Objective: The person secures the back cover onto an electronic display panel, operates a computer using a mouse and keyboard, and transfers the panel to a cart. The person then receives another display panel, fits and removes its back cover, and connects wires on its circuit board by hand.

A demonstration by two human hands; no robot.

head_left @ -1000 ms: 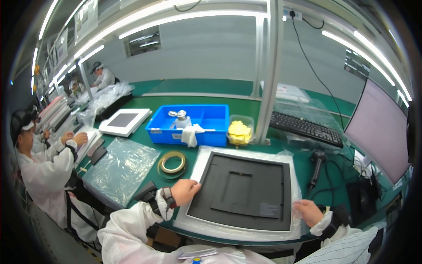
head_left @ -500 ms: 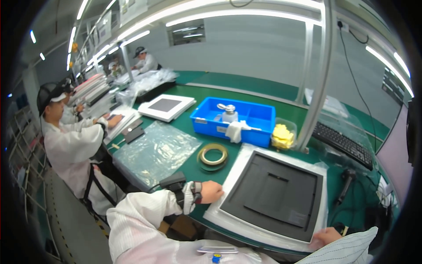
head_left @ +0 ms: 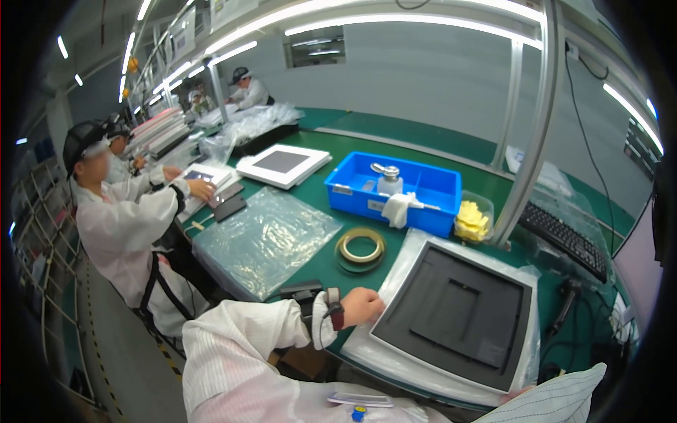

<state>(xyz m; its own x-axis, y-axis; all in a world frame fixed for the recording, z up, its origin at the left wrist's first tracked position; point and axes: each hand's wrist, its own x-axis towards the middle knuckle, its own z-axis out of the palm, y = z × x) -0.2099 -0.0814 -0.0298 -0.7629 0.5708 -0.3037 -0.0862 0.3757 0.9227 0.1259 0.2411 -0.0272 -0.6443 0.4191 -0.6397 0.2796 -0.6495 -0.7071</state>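
Green benchtop (head_left: 314,268) bears a black panel (head_left: 458,317) just right of the left hand (head_left: 361,307).

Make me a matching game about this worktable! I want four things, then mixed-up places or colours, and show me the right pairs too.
Things
1. Bottle
2. Left hand
3. Keyboard
4. Tape roll

Places or colours
A. Black all over
B. Lying flat, ring-shaped, on the green table
C. Inside the blue tray
D. At the left edge of the white frame

Right pairs: 1-C, 2-D, 3-A, 4-B
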